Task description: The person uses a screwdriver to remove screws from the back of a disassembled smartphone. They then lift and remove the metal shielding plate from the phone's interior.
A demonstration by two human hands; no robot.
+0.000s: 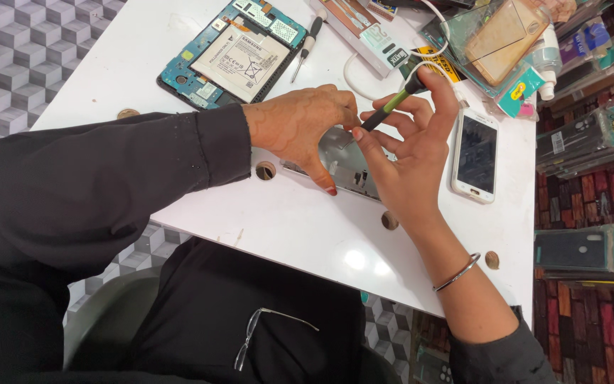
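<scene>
White laminate, glossy enough to throw back the ceiling lights, covers the table (300, 220) where a person in black sleeves bends over a phone repair. Far left lies an opened tablet (232, 53), its back removed, a pale flat battery framed by blue circuit board; just right of it rests a spare black-handled screwdriver (305, 44). Nearer, the left hand (300, 128) arches over a silvery metal phone frame (339, 167), thumb and fingertips pressed down on it to pin it flat against the table. The right hand (410, 160) is closed on a slim precision screwdriver (392, 105), green at the grip and black at the cap, forefinger over its top, shaft angled down toward the frame; the tip is hidden behind the left fingers, so whether it sits in a screw cannot be told. Just right of that hand a white smartphone (475, 154) lies face up, its glass dark. Far right, a heap of clear and tinted phone cases (506, 35) in crinkled plastic sleeves crowds the edge.

The risks look plain enough: a driver held at that slant could cam out of a small screw head, gouge the thin frame or jab the steadying fingers so close by. A loosened screw might skitter across the slick surface or drop through one of the round holes (265, 170) cut in the table. The white smartphone, so near the working wrist, could be knocked.
</scene>
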